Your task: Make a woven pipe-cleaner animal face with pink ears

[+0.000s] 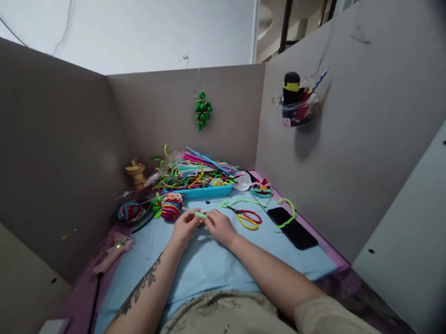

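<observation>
My left hand [185, 227] and my right hand [220, 226] meet over the blue cloth, fingers closed in a pinch. Between them is a short, light green piece [200, 214] that looks like a coiled or folded pipe cleaner; its details are too small to make out. Just right of my right hand lie scissors [249, 219] with red and yellow handles. A long light green pipe cleaner [245, 201] stretches behind them. Left of my left hand stands a striped, multicoloured fuzzy bundle [171, 207], beside a bright green fuzzy figure [157, 206].
A blue tray [205, 191] heaped with colourful pipe cleaners stands at the back. A black phone [293, 229] lies right, a pink glue gun [114, 253] left, near a round dish [132, 212]. Grey panels surround the table; a clear cup [299, 113] of tools hangs on the right one.
</observation>
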A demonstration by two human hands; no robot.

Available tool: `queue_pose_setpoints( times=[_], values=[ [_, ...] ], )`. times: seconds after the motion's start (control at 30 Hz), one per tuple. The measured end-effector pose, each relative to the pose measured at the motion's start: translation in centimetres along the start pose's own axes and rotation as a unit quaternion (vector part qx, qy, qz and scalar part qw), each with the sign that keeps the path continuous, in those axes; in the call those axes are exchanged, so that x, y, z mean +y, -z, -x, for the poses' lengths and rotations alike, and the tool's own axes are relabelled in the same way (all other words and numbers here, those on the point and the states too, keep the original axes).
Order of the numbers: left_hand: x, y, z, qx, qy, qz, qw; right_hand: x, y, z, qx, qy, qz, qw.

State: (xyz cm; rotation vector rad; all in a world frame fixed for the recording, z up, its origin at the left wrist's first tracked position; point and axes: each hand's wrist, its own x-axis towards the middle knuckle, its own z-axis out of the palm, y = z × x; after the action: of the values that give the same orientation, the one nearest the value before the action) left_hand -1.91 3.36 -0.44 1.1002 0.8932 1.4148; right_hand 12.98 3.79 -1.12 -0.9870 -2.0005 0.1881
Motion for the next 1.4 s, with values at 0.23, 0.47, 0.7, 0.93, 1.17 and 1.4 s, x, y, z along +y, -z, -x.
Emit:
queue_pose_setpoints(
  times=[0.23, 0.47, 0.7, 0.93, 1.17, 1.4],
  values=[
    [-0.3, 0.3, 0.1, -0.053, -0.002, -0.044, 0.998, 0.7, -0.1, 0.1, -0.033, 0.004, -0.063, 0.997],
    [0.0, -0.1, 0.2, -0.015, -0.053, -0.091, 0.994, 0.1, 0.0, -0.1, -0.027, 0.019, -0.095, 0.995],
    [-0.3, -0.4, 0.6, 0.046, -0.082, -0.103, 0.990, -0.8, 0.4, -0.1, 0.014, 0.021, -0.098, 0.995],
    [-0.2, -0.6, 0.6, 0.022, -0.067, -0.091, 0.993, -0.6, 0.3, 0.1, 0.012, 0.024, -0.085, 0.996],
    [0.9, -0.2, 0.7, -0.012, -0.071, -0.065, 0.995, 0.0, 0.5, 0.3, -0.011, 0.030, -0.110, 0.993],
    [1.2, 0.0, 0.7, -0.011, -0.086, -0.077, 0.993, -0.3, 0.5, 0.2, -0.017, 0.028, -0.152, 0.988]
  ],
)
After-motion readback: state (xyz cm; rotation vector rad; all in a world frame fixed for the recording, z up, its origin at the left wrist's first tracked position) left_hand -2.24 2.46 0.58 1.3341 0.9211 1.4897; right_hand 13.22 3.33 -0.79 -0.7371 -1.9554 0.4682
